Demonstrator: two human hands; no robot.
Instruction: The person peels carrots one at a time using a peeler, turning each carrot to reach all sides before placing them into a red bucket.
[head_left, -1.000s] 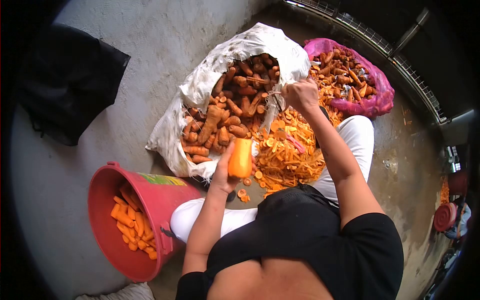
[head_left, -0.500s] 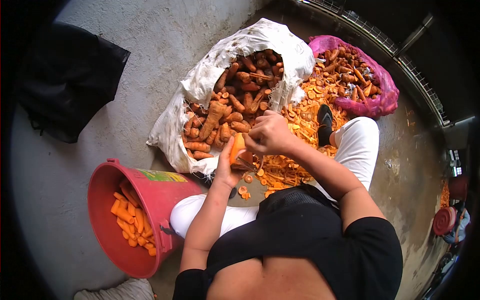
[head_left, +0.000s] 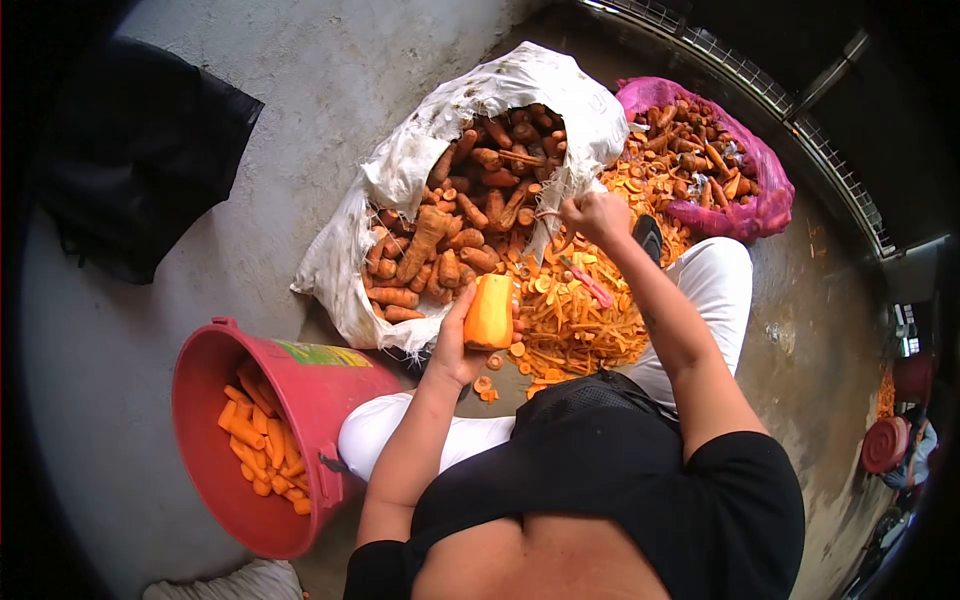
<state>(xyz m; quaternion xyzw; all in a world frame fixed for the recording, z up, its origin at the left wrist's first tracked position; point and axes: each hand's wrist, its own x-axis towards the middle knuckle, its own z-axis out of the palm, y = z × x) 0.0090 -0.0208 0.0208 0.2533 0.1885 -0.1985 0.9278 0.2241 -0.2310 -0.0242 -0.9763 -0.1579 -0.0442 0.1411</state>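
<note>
The right hand (head_left: 597, 216) has lifted off the carrot (head_left: 489, 311), fisted round a thin tool (head_left: 548, 213). The left hand (head_left: 455, 350) grips the carrot, its length pointing at the sack (head_left: 400, 170).

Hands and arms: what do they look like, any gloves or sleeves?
No gloves: the left hand and right hand are bare, with no watch or bracelet showing. Short black sleeves of a black top end above the elbows.
</note>
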